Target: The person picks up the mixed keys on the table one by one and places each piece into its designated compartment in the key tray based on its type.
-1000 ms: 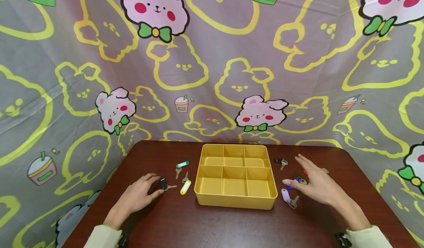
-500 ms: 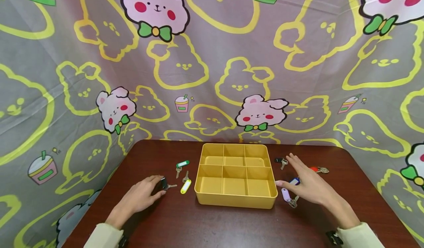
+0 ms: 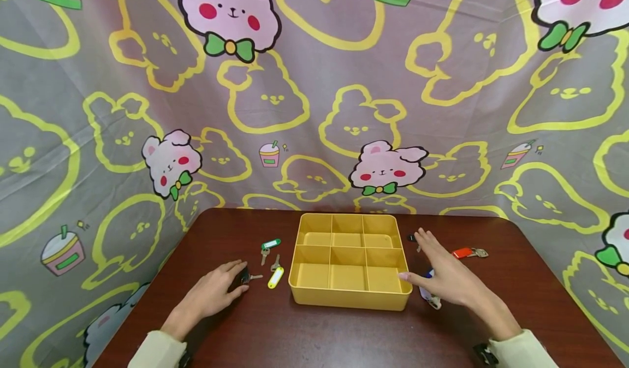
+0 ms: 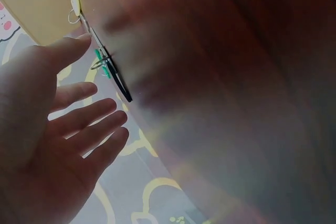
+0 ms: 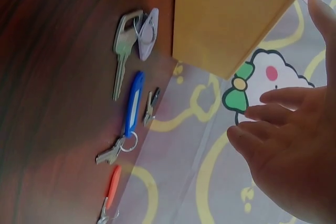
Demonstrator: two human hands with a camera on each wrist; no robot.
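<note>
My left hand (image 3: pixel 208 291) hovers with relaxed, spread fingers beside a key with a black tag (image 3: pixel 245 275); the left wrist view shows a gap between fingers and tag. Past it lie a key with a green tag (image 3: pixel 271 243) and one with a yellow tag (image 3: pixel 276 277). My right hand (image 3: pixel 449 275) is held in the air, fingers extended, its thumb over the right rim of a yellow six-compartment box (image 3: pixel 349 299). Beneath it, partly hidden in the head view, are keys with a purple tag (image 5: pixel 149 35) and a blue tag (image 5: pixel 134 106).
At the right, a key with a red tag (image 3: pixel 462 253) and another with a black tag (image 3: pixel 411 238) lie on the dark wooden table (image 3: pixel 324 338). A patterned cloth (image 3: pixel 314 111) hangs behind and along the sides.
My right hand has moved left toward the box, uncovering the red-tagged key and covering more of the blue and purple ones. The left hand has shifted slightly right.
</note>
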